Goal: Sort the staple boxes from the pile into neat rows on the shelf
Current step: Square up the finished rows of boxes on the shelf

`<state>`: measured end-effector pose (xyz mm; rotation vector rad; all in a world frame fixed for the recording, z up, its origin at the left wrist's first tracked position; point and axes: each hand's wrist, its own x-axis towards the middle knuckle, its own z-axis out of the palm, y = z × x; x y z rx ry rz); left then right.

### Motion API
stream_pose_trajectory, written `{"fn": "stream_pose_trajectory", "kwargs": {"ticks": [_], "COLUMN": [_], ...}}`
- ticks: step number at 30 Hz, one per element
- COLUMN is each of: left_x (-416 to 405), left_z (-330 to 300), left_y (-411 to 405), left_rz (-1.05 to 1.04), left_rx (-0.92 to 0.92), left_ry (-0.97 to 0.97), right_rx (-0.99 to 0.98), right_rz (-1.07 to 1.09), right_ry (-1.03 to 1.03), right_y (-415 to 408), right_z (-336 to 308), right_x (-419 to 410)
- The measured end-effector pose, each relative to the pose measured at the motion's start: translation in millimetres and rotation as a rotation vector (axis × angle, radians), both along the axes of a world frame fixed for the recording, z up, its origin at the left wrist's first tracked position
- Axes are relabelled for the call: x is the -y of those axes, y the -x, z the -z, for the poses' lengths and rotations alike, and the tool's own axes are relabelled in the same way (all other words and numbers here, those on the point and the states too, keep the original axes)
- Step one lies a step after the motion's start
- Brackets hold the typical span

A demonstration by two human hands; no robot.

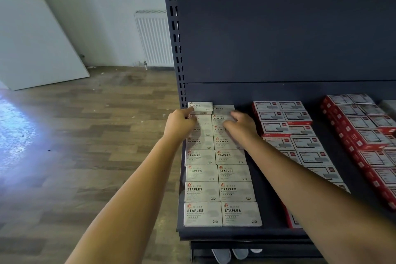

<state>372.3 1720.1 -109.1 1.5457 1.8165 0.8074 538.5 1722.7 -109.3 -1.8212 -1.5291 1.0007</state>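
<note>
White staple boxes (218, 169) laid in 2 columns at the shelf (270, 216) left end | rearmost box (199, 106) sits raised, touched by the left hand (181, 122), fingers curled at its corner, likely for squaring | right hand (241, 122) pressed flat on right column, probably steadying | red boxes (285, 126) kept apart.

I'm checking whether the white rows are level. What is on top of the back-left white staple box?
A second white staple box lies stacked on the back-left box, which shows only its front edge. The left hand touches the stack's corner. Whether anything lies beneath the two is hidden.
</note>
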Motion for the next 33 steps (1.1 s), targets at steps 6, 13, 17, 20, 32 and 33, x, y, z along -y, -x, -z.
{"fn": "stream_pose_trajectory", "kwargs": {"ticks": [6, 13, 17, 20, 32, 33], "left_x": [-0.9, -1.1, 2.4, 4.6, 9.0, 10.2], "left_z": [7.1, 0.8, 2.9, 4.8, 5.3, 4.7], "left_y": [0.8, 11.7, 7.2, 2.9, 1.4, 1.0], "left_rz": [-0.032, 0.063, 0.014, -0.037, -0.080, -0.078], "left_rx": [0.117, 0.097, 0.164, 0.286, 0.543, 0.543], "left_ry": [-0.001, 0.000, 0.038, 0.078, 0.121, 0.122], "right_rx": [0.014, 0.476, 0.368, 0.412, 0.443, 0.437], "right_rz": [-0.015, -0.107, -0.144, -0.174, -0.239, -0.243], "right_ry": [-0.041, -0.173, -0.100, -0.057, -0.046, -0.037], "right_y": [-1.7, 18.8, 33.0, 34.2, 33.9, 34.0], "right_z": [2.2, 0.8, -5.0, 1.2, 9.4, 8.8], "right_x": [1.7, -4.4, -11.1, -13.4, -13.6, -13.4]}}
